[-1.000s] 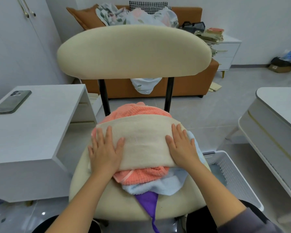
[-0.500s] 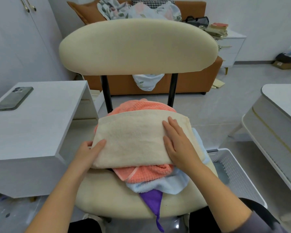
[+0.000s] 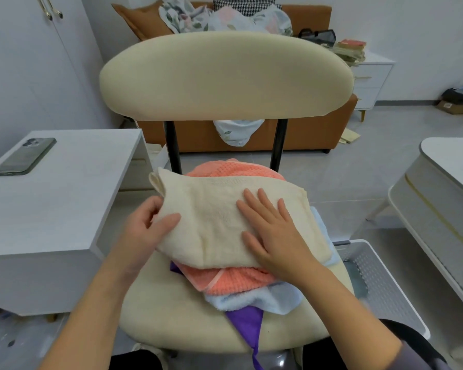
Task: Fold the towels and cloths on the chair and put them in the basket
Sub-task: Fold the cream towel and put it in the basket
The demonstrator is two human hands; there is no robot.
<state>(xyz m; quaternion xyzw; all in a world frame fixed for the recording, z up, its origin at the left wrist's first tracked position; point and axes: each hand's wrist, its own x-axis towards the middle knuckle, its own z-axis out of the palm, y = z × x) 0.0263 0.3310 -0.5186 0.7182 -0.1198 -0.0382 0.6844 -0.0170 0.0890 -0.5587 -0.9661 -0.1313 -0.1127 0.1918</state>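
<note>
The cream towel (image 3: 214,222) is laid across the top of the pile on the chair (image 3: 171,316) seat, and the basket (image 3: 380,276) is set on the floor just beside the seat's right edge, nearer the right hand (image 3: 273,236). That hand is pressed flat, fingers straight, on the towel's right half. The left end is pinched in the grip of the left hand (image 3: 150,231), thumb on top. The long axis runs left to right, so a fold toward the right is judged likely.

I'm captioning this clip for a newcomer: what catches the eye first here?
A cream towel tops a pile of cloths on the chair; the left hand grips its left end while the right hand lies flat on it. A white basket stands on the floor to the right.
</note>
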